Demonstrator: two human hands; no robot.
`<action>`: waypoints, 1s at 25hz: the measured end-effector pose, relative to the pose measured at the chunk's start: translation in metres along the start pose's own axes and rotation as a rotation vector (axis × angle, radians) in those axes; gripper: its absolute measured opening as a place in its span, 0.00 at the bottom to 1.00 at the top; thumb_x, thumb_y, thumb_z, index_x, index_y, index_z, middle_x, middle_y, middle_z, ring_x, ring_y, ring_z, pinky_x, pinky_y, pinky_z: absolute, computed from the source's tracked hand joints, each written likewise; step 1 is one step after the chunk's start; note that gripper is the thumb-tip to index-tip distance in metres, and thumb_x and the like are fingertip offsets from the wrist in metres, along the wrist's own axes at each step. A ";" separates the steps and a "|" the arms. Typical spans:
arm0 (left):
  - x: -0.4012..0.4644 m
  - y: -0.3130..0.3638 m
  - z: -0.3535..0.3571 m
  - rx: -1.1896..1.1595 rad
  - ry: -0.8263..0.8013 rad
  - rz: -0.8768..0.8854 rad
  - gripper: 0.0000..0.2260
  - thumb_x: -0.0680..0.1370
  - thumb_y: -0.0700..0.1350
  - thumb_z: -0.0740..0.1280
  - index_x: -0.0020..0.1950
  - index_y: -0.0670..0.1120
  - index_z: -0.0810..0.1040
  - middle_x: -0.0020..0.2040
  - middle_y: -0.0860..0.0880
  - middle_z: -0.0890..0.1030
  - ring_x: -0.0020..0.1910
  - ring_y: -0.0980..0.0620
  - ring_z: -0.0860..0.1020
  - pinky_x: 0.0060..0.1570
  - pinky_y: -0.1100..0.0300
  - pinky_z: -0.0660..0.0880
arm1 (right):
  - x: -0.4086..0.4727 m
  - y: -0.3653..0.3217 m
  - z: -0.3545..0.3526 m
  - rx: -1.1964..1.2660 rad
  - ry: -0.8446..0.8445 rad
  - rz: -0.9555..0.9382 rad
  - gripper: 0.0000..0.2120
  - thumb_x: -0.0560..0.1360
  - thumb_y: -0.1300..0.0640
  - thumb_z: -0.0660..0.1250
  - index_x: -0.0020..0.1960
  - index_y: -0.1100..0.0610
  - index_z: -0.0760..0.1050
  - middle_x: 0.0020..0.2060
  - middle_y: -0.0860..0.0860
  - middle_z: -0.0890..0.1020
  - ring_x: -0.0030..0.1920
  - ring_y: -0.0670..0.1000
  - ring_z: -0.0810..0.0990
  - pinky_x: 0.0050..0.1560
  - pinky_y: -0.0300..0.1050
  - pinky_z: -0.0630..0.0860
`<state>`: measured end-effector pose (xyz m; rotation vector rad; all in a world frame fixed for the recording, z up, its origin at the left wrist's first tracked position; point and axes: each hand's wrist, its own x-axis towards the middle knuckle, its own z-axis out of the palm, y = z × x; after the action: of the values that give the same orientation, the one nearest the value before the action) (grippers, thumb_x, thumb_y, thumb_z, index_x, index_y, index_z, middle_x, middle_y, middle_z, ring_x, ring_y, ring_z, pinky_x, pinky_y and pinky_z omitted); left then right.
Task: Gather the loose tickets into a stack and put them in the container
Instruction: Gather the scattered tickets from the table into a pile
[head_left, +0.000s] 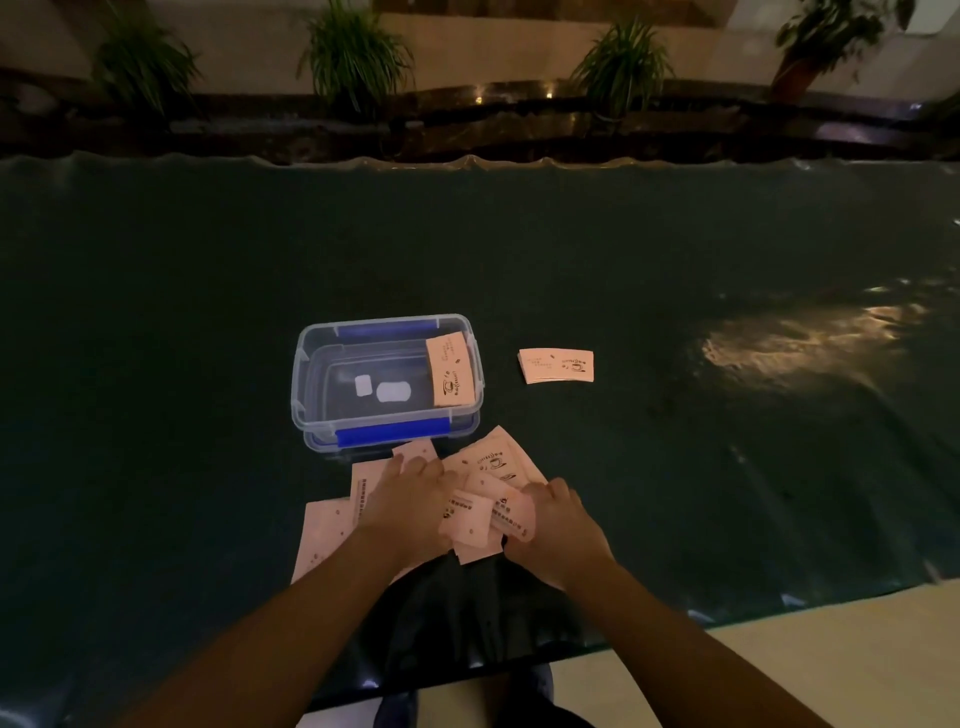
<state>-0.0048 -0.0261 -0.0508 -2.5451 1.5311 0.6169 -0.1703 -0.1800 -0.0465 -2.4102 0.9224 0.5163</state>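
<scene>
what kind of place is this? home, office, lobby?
Probably a lobby or atrium, dimly lit. A dark glossy table stands beside a polished stone planter ledge holding a row of potted plants, with pale tiled floor underneath. Not a home kitchen or lab.

Looks like a hotel or office lobby, dim warm lighting. Long table under a dark green wrinkled glossy cover (623, 249). Behind it a polished dark stone planter ledge (519, 122) with a row of leafy green potted plants (358, 57). Pale beige tiled floor (805, 654) below the table edge.
</scene>
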 end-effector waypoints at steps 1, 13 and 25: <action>-0.003 0.001 0.001 -0.023 -0.002 -0.004 0.35 0.74 0.62 0.69 0.79 0.57 0.61 0.77 0.50 0.69 0.75 0.45 0.65 0.76 0.39 0.58 | -0.001 -0.001 0.000 0.012 0.000 0.014 0.35 0.70 0.38 0.73 0.73 0.47 0.68 0.65 0.49 0.70 0.65 0.51 0.72 0.59 0.51 0.80; -0.015 0.009 0.003 -0.080 0.016 0.052 0.35 0.75 0.51 0.71 0.79 0.62 0.58 0.81 0.49 0.60 0.80 0.42 0.54 0.76 0.33 0.49 | -0.006 0.001 -0.016 -0.061 -0.028 -0.136 0.31 0.77 0.62 0.71 0.74 0.40 0.68 0.79 0.51 0.57 0.63 0.51 0.76 0.57 0.43 0.82; -0.012 0.028 0.015 -0.355 0.168 -0.132 0.29 0.80 0.53 0.66 0.80 0.53 0.61 0.81 0.49 0.63 0.80 0.48 0.58 0.79 0.46 0.52 | -0.002 -0.003 -0.007 0.284 -0.021 -0.090 0.34 0.81 0.63 0.65 0.82 0.43 0.59 0.80 0.50 0.60 0.61 0.47 0.79 0.58 0.46 0.83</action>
<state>-0.0382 -0.0253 -0.0569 -3.0039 1.3897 0.7315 -0.1683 -0.1810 -0.0386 -2.1732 0.8149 0.3502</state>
